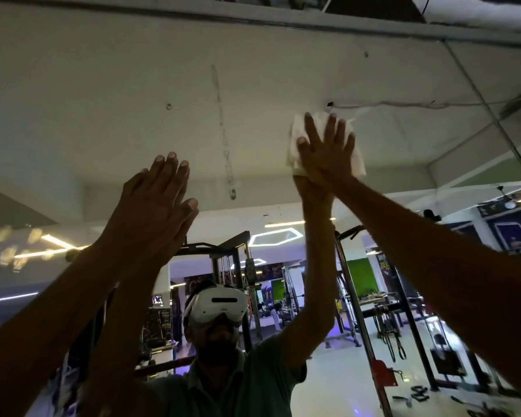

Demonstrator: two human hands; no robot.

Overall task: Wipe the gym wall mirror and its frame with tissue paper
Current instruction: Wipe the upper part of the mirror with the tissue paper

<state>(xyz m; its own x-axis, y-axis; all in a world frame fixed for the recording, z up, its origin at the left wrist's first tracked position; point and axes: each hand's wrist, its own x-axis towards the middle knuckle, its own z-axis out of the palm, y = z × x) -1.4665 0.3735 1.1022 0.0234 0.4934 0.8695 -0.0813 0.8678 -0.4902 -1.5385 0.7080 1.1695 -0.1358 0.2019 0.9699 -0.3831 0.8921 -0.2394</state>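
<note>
White tissue paper [295, 152] lying flat high on the mirror [103, 115], being pressed there under the spread right hand [324, 155]; left hand [154, 200] bracing on the glass, fingers straight. Risking thin paper tearing or slipping free under an overstretched push.

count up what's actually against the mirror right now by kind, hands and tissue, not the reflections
hands: 2, the left hand flat and bare on the mirror, the right hand flat on the tissue
tissue paper: 1, a white wad under the right hand
total: 3
</note>
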